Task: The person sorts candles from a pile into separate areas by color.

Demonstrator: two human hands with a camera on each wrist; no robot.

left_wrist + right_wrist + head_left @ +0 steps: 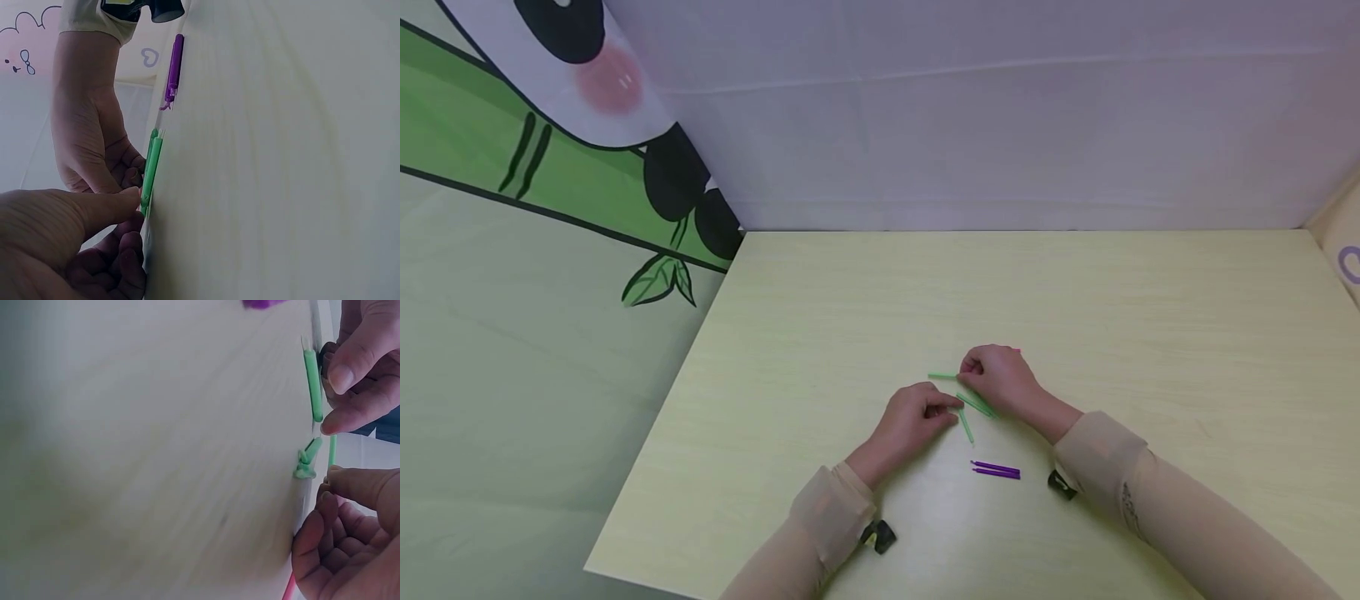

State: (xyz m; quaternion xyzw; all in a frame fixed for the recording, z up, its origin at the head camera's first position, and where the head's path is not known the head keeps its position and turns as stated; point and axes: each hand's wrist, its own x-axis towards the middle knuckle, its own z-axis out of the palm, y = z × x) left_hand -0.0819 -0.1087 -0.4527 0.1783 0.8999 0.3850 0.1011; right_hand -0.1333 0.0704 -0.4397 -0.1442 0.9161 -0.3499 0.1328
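Observation:
My right hand pinches the end of a thin green stick between thumb and index finger, its other fingers curled. The stick points left, close over the table. My left hand has thumb and index finger apart, fingertips right at the upper end of another green stick. That stick shows a pale thin tip in the right wrist view. Between the hands lie more green sticks, with a knobbly end nearest the right wrist camera. A pink stick is mostly hidden behind the right hand.
Two purple sticks with narrow tips lie side by side, nearer the person than the green ones. The pale wooden table meets a lilac cloth backdrop at its far edge. A printed green-and-black sheet hangs beyond the left edge.

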